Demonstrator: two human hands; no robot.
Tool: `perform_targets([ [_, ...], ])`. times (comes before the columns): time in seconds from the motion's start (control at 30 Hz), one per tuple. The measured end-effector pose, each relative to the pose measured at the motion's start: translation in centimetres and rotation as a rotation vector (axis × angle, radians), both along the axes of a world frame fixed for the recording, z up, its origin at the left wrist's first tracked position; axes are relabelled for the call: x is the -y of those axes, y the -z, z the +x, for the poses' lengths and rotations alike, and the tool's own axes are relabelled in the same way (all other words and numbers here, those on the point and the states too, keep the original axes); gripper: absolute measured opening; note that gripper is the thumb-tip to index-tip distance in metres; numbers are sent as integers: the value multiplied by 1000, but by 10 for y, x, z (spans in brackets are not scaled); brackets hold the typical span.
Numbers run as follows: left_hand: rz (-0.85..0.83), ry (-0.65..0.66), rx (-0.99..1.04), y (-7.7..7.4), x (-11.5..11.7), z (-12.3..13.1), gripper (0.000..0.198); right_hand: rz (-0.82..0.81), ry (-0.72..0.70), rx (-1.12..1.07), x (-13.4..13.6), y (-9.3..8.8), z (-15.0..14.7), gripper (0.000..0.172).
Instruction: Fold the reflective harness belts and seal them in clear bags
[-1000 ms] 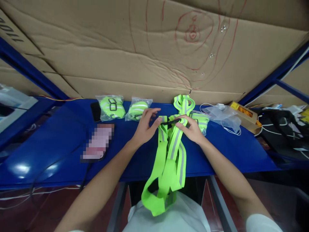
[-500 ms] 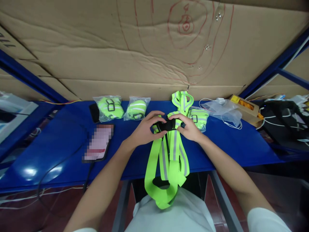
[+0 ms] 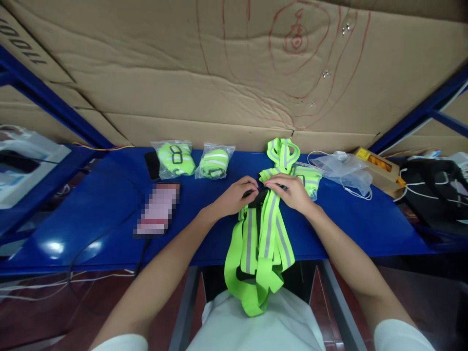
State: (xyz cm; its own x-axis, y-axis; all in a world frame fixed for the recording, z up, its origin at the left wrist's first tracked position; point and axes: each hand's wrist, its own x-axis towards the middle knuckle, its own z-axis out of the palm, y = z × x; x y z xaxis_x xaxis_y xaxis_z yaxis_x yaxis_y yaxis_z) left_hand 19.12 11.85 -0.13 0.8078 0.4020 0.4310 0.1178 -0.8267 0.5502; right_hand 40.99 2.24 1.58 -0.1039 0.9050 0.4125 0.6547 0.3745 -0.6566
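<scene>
A neon yellow-green reflective harness (image 3: 271,224) with grey stripes lies over the table edge, its loops hanging down to my lap. At its upper part sits a black buckle (image 3: 259,199), partly covered by my fingers. My left hand (image 3: 237,196) is closed in a pinch at the buckle's left end, thumb and fingertips close together. From the right, my right hand (image 3: 291,192) pinches the strap beside the buckle, fingers bent over it. Beyond the hands, a bundled strap end (image 3: 283,152) of the harness reaches toward the cardboard wall.
Bagged neon bundles stand along the back: one at left (image 3: 176,160), one beside it (image 3: 215,162), another behind my right hand (image 3: 307,179). A phone (image 3: 158,209) lies left on the blue table (image 3: 106,219). Clear plastic bags (image 3: 341,170) and a small cardboard box (image 3: 380,170) sit right.
Both hands have turned over the buckle; the left fingers are drawn closer together and the right fingers now curl over the strap. The camera view has shifted slightly.
</scene>
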Motion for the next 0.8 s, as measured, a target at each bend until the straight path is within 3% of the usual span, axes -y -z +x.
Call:
perform_targets([
  [0.13, 25, -77, -35, -8, 5, -1, 25, -144, -33, -9, -1, 3, 1, 38],
  [0.3, 188, -176, -147, -21, 19, -5, 23, -274, -24, -79, -5, 7, 1, 30],
  [0.43, 361, -207, -288, -21, 30, -2, 31, -327, -44, -129, -7, 7, 0, 27],
  [0.6, 496, -250, -443, -22, 35, 0, 21, -328, -5, -70, 0, 2, -11, 26],
  [0.8, 564, -253, -538, -34, 41, -1, 13, -377, 7, 45, 7, -10, -16, 19],
])
